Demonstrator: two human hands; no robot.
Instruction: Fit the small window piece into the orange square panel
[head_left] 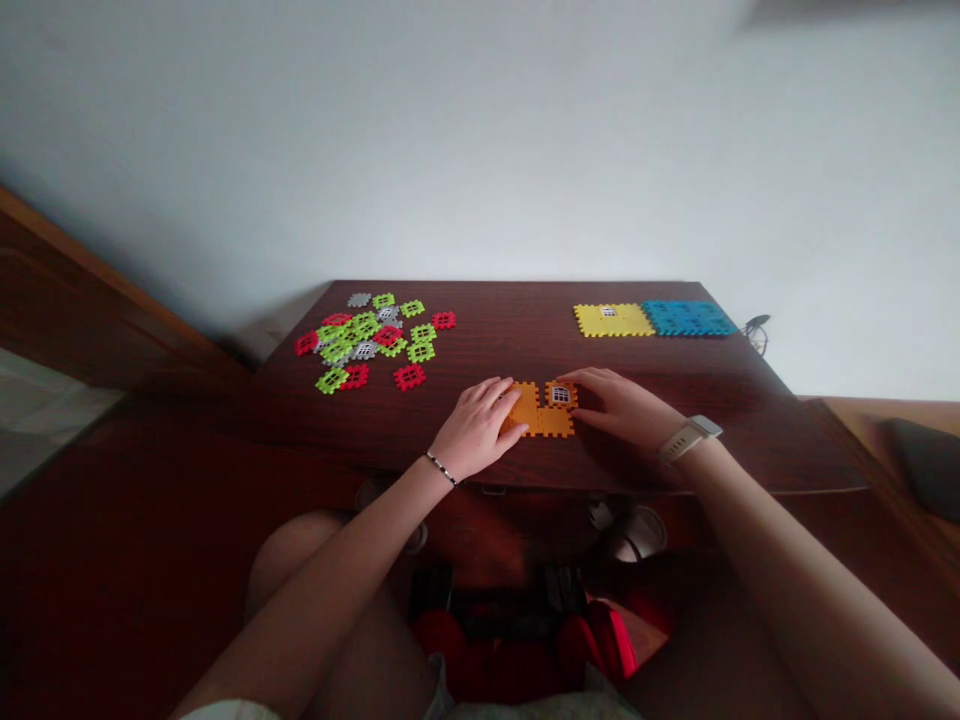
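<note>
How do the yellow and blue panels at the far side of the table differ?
The yellow plastic panel has a small white window piece set near its top edge, while the blue plastic panel shows no window. The yellow panel lies nearer the middle of the table, and the blue panel lies further right. Both lie flat on the dark wooden table, have toothed interlocking edges, and sit side by side, edge to edge.

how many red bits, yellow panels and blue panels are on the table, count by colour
Red interlocking plastic pieces: 6 in view
Yellow plastic panel: 1
Blue plastic panel: 1
Total: 8
</note>
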